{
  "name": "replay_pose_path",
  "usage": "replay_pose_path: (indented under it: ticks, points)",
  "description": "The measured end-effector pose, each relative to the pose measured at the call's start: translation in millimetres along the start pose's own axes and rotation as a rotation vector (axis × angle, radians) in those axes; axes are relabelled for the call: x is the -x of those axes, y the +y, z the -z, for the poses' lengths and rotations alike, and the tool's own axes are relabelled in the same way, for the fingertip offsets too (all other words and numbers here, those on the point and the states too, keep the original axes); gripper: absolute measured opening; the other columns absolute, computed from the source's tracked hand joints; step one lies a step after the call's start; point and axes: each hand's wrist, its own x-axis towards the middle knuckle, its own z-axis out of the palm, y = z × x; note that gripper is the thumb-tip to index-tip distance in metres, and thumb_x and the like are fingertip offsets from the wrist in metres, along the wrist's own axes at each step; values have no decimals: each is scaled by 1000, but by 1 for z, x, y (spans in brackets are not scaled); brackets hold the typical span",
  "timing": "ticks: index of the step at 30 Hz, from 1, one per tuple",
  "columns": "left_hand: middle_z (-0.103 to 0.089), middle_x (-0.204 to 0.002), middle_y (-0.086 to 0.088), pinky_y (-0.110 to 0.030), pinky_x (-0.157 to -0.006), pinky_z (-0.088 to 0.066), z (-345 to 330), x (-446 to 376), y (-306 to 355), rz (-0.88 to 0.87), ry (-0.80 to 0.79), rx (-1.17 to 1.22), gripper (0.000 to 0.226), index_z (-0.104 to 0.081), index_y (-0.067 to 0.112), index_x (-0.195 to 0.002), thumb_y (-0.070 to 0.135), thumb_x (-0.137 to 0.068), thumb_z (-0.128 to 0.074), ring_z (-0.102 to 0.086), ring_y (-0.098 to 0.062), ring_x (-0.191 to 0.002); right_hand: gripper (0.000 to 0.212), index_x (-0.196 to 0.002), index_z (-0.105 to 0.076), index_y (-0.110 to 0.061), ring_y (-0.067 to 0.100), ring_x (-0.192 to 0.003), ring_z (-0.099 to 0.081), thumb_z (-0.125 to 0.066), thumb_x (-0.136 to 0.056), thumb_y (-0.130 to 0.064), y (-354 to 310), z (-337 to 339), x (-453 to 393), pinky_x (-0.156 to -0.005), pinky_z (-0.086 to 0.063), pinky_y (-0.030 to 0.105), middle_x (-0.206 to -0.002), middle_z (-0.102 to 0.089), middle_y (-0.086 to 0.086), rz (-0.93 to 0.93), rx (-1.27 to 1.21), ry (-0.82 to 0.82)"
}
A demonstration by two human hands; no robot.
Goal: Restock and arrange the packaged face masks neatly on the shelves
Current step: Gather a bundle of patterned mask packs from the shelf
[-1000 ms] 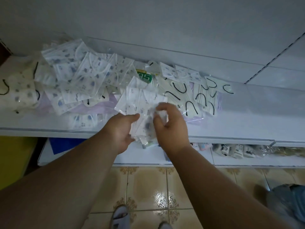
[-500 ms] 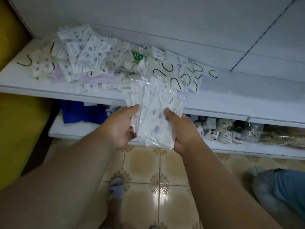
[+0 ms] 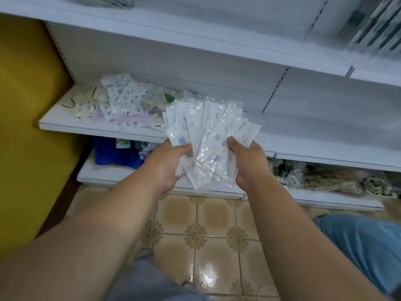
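Note:
A fanned bundle of packaged face masks in clear plastic, white with small blue prints, is held up in front of the shelves. My left hand grips its left side and my right hand grips its right side, thumbs on top. Behind it, a loose pile of more packaged masks lies on the left part of the white middle shelf. The bundle hides the right end of that pile.
A white upper shelf runs overhead, with blurred packs at the top right. The bottom shelf holds blue goods and patterned packs. A yellow panel stands left. Tiled floor lies below.
Both hands gathered a bundle of masks off the middle shelf and lifted it away toward me. The view pulled back and up, so the upper shelf now shows.

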Motion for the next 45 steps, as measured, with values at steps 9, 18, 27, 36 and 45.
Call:
replay_pose_path:
  ticks: [9,18,27,36,45]
  points:
    - [-77,-104,-2,-50,-92,-56,15,0,71,-75,7,142,16,-69,27,-112,27,-96,-65,-72,-29,-101,16,-107,-66,-13,22,-84,-75,-70,-91,-9,-46,-46,-5,-66,-61,35,-93,-77,2,86,-17,31]
    - [-73,-105,3,-39,-90,-55,43,-67,171,-399,177,-174,22,-67,25,-107,24,-88,-77,-69,-19,-99,22,-100,-67,-10,27,-94,-71,-80,-84,-17,-95,-142,-59,-94,-55,45,-93,-76,5,79,11,-3]
    - [-74,-104,7,-53,-96,-52,-5,-160,252,-298,62,-117,12,-69,31,-104,22,-97,-65,-68,-21,-103,14,-91,-61,-9,19,-63,-57,-71,-90,-19,-185,-159,-154,-57,-45,25,-72,-61,1,301,46,196]
    - [-78,-94,1,-46,-91,-58,-63,-272,339,-462,158,-332,25,-72,19,-102,15,-79,-83,-74,-20,-91,12,-84,-69,-13,9,-60,-70,-75,-83,-3,-270,-173,-300,-61,-59,21,-72,-73,-2,288,175,-35]
    - [-62,-99,-3,-30,-66,-41,-101,-357,389,-518,361,-860,24,-58,14,-107,23,-87,-67,-58,-24,-86,18,-82,-56,-11,21,-68,-63,-73,-85,-14,-306,-195,-392,-63,-51,28,-75,-58,1,267,421,148]
